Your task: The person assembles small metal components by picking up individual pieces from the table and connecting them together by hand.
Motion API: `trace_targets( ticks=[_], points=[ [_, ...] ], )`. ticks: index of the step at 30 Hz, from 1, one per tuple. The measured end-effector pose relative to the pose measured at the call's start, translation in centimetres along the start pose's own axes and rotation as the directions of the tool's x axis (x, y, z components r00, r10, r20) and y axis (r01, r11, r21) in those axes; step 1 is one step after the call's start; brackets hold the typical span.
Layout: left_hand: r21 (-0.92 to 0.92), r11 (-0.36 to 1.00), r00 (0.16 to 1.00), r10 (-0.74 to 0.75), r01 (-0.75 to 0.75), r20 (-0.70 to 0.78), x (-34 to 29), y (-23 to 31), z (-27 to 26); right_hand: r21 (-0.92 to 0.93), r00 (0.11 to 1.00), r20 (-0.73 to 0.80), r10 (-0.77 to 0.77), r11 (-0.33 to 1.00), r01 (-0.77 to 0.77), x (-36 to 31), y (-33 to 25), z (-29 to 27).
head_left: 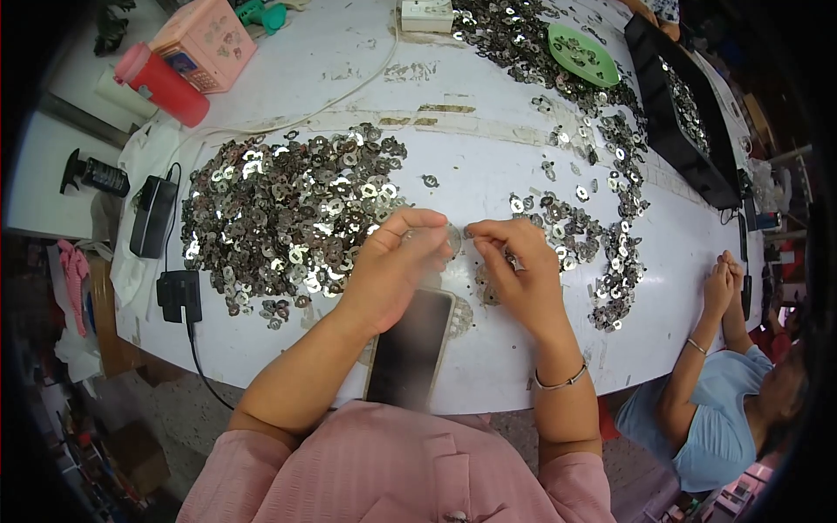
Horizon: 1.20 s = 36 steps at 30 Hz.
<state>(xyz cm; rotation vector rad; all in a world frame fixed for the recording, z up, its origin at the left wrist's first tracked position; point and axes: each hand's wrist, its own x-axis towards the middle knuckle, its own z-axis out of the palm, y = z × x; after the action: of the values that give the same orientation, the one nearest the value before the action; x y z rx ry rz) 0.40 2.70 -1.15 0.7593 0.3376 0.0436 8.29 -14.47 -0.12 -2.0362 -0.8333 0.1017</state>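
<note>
Over the white table, my left hand (388,270) is closed, its fingers partly blurred. A clear, roundish shape (453,240) shows at its fingertips, too faint to name. Close by on the right, my right hand (523,266) pinches a small dark metal piece (468,232) between thumb and forefinger. A large heap of flat, ring-shaped metal pieces (279,209) spreads to the left of my left hand. Beyond my right hand lies a smaller scatter of the same pieces (571,231). Below my hands rests a dark-screened phone (410,344) in a pale case.
At the far left stand a red tumbler (166,87) and a pink box (209,44). Black power adapters (179,296) with cords lie at the left edge. A green plate (580,57) and a black tray (667,113) hold more pieces. A person in blue (697,427) sits right.
</note>
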Motion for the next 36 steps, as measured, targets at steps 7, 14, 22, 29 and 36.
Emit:
trace_targets(
  ticks=[7,14,22,29,36],
  points=[
    [0.052,0.997,0.998,-0.054,0.053,0.029,-0.4,0.1,0.3,-0.184,0.990,-0.069,-0.124,0.977,0.109,0.1,0.2,0.5],
    [-0.001,0.999,0.999,-0.036,0.036,0.015,-0.4,0.3,0.5,-0.418,0.982,0.060,-0.181,0.888,0.190,0.0,0.7,1.4],
    [0.079,0.993,0.994,-0.091,0.086,0.063,-0.3,0.0,0.4,0.179,0.992,-0.096,0.086,0.982,-0.068,-0.2,-0.9,0.6],
    [0.186,0.968,0.977,-0.189,0.168,0.102,-0.5,0.4,1.0,0.092,0.964,-0.159,-0.211,0.969,0.228,-0.2,-1.2,0.6],
    [0.182,0.980,0.994,-0.093,0.082,0.057,-0.6,0.1,0.8,0.006,0.952,-0.121,-0.282,0.959,0.284,0.6,-1.2,-0.2]
  ],
)
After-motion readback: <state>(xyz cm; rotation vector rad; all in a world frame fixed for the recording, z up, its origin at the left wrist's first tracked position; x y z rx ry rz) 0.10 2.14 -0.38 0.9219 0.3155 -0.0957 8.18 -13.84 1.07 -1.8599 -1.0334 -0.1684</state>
